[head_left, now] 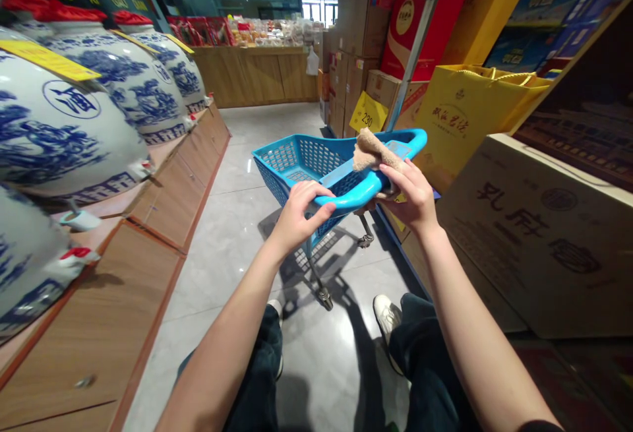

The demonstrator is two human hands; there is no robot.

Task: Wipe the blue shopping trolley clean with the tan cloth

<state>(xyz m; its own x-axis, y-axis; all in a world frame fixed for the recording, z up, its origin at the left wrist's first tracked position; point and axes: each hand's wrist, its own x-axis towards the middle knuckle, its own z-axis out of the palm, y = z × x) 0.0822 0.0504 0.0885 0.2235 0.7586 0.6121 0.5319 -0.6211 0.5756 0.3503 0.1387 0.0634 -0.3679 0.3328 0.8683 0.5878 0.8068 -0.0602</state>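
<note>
A blue plastic shopping cart point(319, 155) with a perforated basket stands in front of me on its wheels. My left hand point(302, 214) is closed round the near left part of its handle point(363, 191), thumb on top. A beige cloth point(368, 152) lies folded over the right part of the handle. My right hand point(410, 191) grips that cloth, fingers on top, and presses it against the handle; part of the cloth hangs under the bar. The undersides of both hands' grips are hidden.
Large blue-and-white porcelain jars point(64, 115) stand on a wooden cabinet point(153, 221) to the left. Cartons point(534, 234), a yellow gift bag point(459, 115) and a metal post point(413, 56) line the right, close to the cart. Grey tiled floor point(237, 214) runs between them towards a wooden counter point(262, 76).
</note>
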